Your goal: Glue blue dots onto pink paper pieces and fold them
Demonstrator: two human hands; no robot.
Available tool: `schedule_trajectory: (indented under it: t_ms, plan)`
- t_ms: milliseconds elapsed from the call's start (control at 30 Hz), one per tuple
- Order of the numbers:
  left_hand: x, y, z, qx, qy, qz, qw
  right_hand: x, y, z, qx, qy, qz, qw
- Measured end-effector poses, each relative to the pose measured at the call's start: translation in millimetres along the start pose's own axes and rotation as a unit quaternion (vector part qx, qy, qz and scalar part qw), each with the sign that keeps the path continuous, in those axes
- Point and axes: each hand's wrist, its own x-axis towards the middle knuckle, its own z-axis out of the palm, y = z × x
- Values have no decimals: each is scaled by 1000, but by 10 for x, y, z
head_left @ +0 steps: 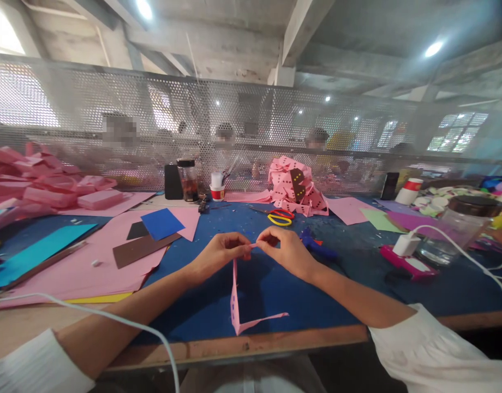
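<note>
Between my two hands, over the blue work mat (185, 295), hangs a folded pink paper strip (235, 305) with small dark blue marks. Its lower part bends sharply and points off to the right. My left hand (224, 252) pinches the upper end of the strip. Close beside it, my right hand (284, 250) pinches the tip of the same pink paper between thumb and fingers. Just beyond my hands lie scissors (280, 217) with red and yellow handles. A blue tool (318, 245), perhaps a glue gun, rests behind my right hand.
Pink sheets (83, 267) carry blue, black and brown cards on the left, near a pile of folded pink strips (42, 177). Dotted pink pieces (296, 188) are heaped at the back. A power strip (408, 263), clear jar (455, 229) and white cable (144, 325) lie around.
</note>
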Motion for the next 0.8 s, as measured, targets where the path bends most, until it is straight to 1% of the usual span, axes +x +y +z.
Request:
schedule_trajectory:
  t_ms: [133, 333, 500, 567, 733, 800]
  plan:
    - [14, -3, 61, -1, 13, 16, 1000, -10, -15, 17, 9, -10, -14, 1000]
    - [6, 5, 57, 24, 35, 34, 998, -16, -24, 11, 5, -9, -5, 1000]
    - [-10, 20, 79, 37, 40, 37, 998, -17, -37, 20, 7, -14, -19, 1000]
    - [-11, 22, 83, 40, 43, 37, 998, -15, -43, 15, 14, -19, -11, 1000]
    - [-6, 46, 81, 43, 51, 28, 997, -8, -53, -23, 63, -30, 36, 997]
    - [-8, 61, 83, 41, 54, 27, 997, -8, -61, -25, 65, -34, 34, 997]
